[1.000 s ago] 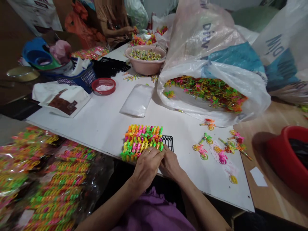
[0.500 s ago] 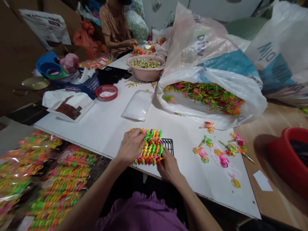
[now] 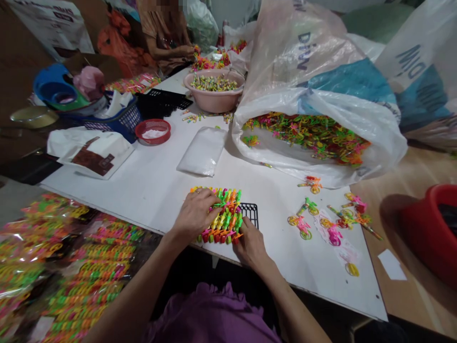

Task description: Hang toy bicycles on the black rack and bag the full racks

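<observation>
Rows of small bright plastic toys (image 3: 224,220) sit packed side by side on a black plastic grid tray (image 3: 252,213) at the table's near edge. Only the tray's right end shows; the toys cover the rest. My left hand (image 3: 195,213) lies over the left part of the rows, its fingers curled onto the toys. At the right end, my right hand (image 3: 253,245) grips the tray's near corner, its fingertips partly hidden beneath the toys. Loose toys with round wheels, like little bicycles (image 3: 302,226), lie to the right of my right hand.
Behind the tray lies a stack of clear plastic bags (image 3: 203,152). A large white sack (image 3: 321,176) gapes open, full of toys. Farther back are a pink basin (image 3: 214,101), a red basket (image 3: 153,132) and a co-worker (image 3: 166,38). Packed toys (image 3: 89,271) lie lower left; a red bucket (image 3: 424,228) stands right.
The camera view has shifted slightly. Both hands stay on the toys and tray, with my left hand's fingers moved a little over the rows.
</observation>
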Motion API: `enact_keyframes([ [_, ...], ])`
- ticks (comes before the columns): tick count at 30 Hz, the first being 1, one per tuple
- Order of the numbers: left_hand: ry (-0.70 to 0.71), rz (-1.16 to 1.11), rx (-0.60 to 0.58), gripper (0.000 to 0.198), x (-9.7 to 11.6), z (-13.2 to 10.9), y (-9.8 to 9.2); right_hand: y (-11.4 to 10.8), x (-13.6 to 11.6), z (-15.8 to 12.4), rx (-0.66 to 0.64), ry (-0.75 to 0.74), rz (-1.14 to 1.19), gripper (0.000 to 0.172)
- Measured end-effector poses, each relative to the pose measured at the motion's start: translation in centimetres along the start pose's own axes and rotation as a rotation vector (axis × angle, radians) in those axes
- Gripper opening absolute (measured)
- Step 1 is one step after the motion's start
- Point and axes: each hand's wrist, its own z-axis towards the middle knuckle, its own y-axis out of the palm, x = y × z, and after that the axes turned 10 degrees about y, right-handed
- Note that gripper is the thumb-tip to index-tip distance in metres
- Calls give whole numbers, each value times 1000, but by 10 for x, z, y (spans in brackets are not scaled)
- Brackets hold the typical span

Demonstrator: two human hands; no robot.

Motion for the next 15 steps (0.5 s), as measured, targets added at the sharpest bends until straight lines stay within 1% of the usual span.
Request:
enact_keyframes([
  [3, -11, -1, -3, 20, 3, 2, 1, 1, 0, 0, 10, 3, -12, 16],
  [8, 5, 6, -6, 16, 3, 5, 4, 0, -1, 0, 5, -2, -4, 14],
  [12, 18, -28, 32, 13, 1, 6, 4, 0, -1, 0, 14, -3, -4, 15],
  [15, 19, -54, 62, 12, 1, 6, 3, 0, -1, 0, 13, -7, -6, 12],
])
